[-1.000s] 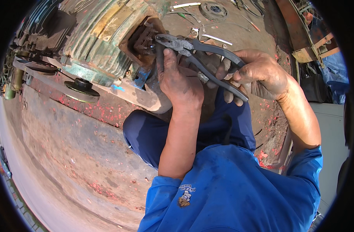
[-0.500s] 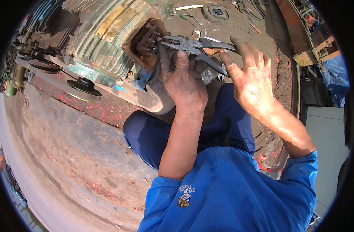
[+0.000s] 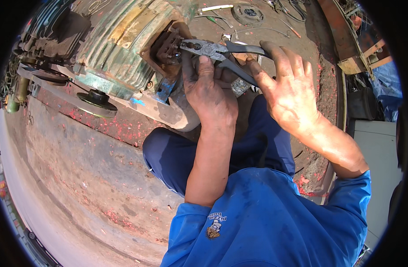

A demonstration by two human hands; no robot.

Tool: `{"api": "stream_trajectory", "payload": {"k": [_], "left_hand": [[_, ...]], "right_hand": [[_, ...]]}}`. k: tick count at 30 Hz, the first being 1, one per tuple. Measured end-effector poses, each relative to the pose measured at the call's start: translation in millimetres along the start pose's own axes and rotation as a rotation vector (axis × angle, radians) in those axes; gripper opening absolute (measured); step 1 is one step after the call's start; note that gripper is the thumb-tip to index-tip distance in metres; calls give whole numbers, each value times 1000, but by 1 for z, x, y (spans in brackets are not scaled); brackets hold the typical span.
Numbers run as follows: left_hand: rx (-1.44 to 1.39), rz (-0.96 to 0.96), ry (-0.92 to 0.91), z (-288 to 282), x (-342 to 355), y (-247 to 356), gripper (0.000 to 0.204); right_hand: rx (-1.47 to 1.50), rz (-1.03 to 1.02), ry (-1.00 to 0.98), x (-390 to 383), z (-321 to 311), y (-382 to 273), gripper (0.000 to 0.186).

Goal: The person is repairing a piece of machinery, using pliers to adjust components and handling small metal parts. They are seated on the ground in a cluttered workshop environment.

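My right hand [image 3: 293, 89] grips a pair of pliers [image 3: 209, 49] by its dark handles, fingers over the upper handle and thumb by the lower one. The handles are spread apart. The jaw tips are at the terminals [image 3: 172, 52] inside the open rusty box [image 3: 156, 66] on a green ribbed electric motor [image 3: 110, 58]; whether they grip anything is too small to tell. Below the pliers, my left hand [image 3: 211, 98] has its thumb by the pliers' head and its index finger stretched toward the terminals. Its other fingers are curled and partly hidden.
A belt pulley [image 3: 97, 103] stands left of the motor, beside another machine [image 3: 50, 26]. Beyond my hands lie a round metal part [image 3: 247, 15], cables [image 3: 293, 11] and loose tools on the dirty floor. A rusty metal frame [image 3: 342, 40] and a pale cabinet [image 3: 375, 155] are at the right.
The pliers have shifted slightly left, bringing their jaws nearer the terminals. My right hand has moved a little left with them, while my left hand stays almost in place.
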State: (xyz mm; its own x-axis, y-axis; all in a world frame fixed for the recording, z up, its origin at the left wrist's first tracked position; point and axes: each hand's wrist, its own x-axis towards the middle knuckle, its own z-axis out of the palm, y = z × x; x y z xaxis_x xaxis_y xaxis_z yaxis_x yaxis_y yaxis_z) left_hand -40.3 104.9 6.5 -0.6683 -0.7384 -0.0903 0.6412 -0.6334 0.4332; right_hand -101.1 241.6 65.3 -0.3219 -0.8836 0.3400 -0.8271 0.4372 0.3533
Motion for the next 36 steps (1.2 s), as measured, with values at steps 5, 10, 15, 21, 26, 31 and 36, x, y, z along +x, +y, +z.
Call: {"api": "stream_trajectory", "payload": {"k": [5, 10, 15, 21, 26, 31, 36], "left_hand": [[11, -6, 22, 0, 1, -1, 50], [2, -4, 18, -1, 0, -1, 52], [25, -13, 53, -4, 2, 0, 44], [73, -16, 32, -13, 5, -3, 42], [12, -25, 68, -18, 7, -5, 43], [-11, 16, 24, -12, 4, -8, 62], [-36, -9, 9, -7, 1, -4, 61]], "right_hand": [[-38, -25, 68, -3, 2, 3, 48], [-8, -2, 23, -1, 2, -1, 42], [557, 196, -416, 26, -37, 12, 32], [2076, 525, -974, 42, -18, 49, 37], [1522, 503, -812, 3, -6, 26, 41], [240, 81, -163, -1, -4, 8, 54], [-19, 6, 20, 2, 8, 6, 46]]}}
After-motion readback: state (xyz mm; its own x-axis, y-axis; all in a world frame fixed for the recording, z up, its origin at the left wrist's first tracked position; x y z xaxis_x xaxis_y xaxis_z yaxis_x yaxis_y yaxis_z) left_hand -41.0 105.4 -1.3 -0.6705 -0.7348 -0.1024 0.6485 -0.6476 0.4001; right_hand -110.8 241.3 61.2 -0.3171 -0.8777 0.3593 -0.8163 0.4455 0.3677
